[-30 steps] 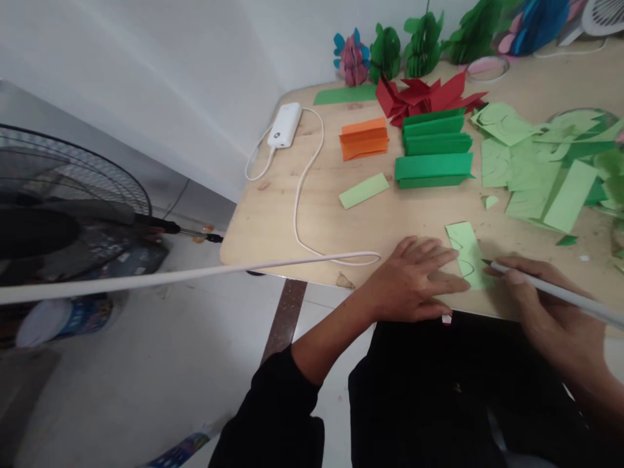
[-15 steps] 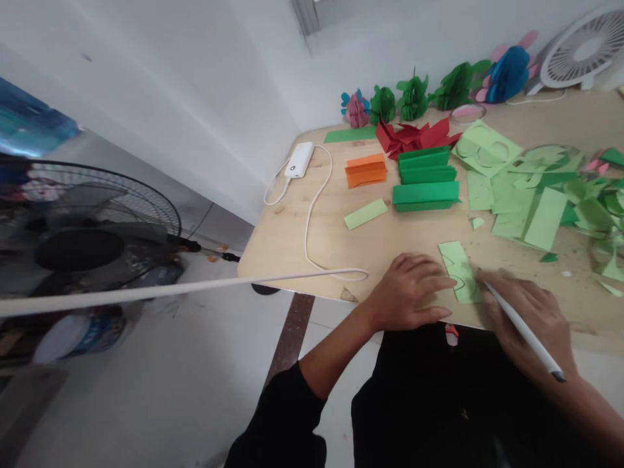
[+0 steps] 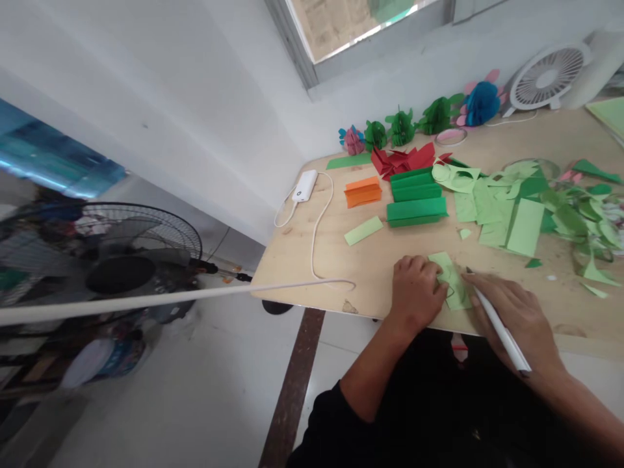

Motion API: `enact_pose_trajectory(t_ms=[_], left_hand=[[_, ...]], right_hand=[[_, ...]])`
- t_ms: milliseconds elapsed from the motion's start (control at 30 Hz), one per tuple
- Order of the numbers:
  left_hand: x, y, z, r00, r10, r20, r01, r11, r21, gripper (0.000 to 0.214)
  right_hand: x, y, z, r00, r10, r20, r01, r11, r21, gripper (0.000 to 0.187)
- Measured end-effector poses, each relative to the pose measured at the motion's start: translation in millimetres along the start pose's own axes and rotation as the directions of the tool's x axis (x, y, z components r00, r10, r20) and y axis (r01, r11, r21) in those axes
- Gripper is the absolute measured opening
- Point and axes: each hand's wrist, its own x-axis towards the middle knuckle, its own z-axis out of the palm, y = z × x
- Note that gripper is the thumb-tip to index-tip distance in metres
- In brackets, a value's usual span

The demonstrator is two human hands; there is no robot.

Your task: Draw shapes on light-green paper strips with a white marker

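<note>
A light green paper strip (image 3: 452, 281) with drawn curves lies near the front edge of the wooden table (image 3: 341, 260). My left hand (image 3: 416, 292) rests on the strip's left side, fingers curled down onto the paper and holding it flat. My right hand (image 3: 517, 318) grips a white pen (image 3: 497, 328), its tip touching the strip's right edge.
Folded dark green (image 3: 416, 209), orange (image 3: 363, 192) and red (image 3: 402, 160) paper stacks sit mid-table, with light green scraps (image 3: 517, 221) to the right. A white power bank (image 3: 305, 186) and its cable (image 3: 316, 240) lie at left. Paper flowers (image 3: 400, 127) and a small fan (image 3: 546, 78) stand at the back. A floor fan (image 3: 121, 273) stands left.
The view has tilted up and pulled back. My left fingers have curled from flat to bent on the strip. My right hand has turned the pen more upright against the strip.
</note>
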Motion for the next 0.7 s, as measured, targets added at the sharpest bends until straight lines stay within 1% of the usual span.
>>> enact_pose_trajectory(t_ms=[100,233,333,500,600,700], left_hand=[[0.8,2.1,-0.1,1.0,-0.017,0.009,0.017,1.0,0.015,0.013],[1.8,4.3,-2.8,0.999,-0.037,0.035,0.036,0.999,0.02,0.016],[1.4,5.5,-4.7,0.997,-0.056,0.047,0.054,0.998,0.035,0.015],[-2.4,4.4,-5.7,0.997,-0.073,0.036,0.072,0.997,0.043,0.011],[-0.7,1.7,-8.7,0.997,-0.076,0.031,0.075,0.997,0.033,0.019],[7.3,-0.9,-15.3,0.998,-0.013,0.062,0.01,0.998,0.054,0.029]], right_hand=[[2.0,0.5,2.1,1.0,-0.03,-0.008,0.03,0.999,-0.012,0.031],[3.7,0.7,1.7,0.996,-0.086,0.025,0.085,0.996,0.009,0.035],[1.4,2.5,2.1,0.995,-0.082,0.048,0.081,0.996,0.028,0.038],[-3.3,3.6,3.9,0.996,-0.066,0.063,0.065,0.998,0.012,0.04],[-3.6,2.1,3.0,0.994,-0.061,0.086,0.061,0.998,0.009,0.043],[-3.4,1.5,2.0,0.992,-0.081,0.095,0.081,0.997,0.0,0.044]])
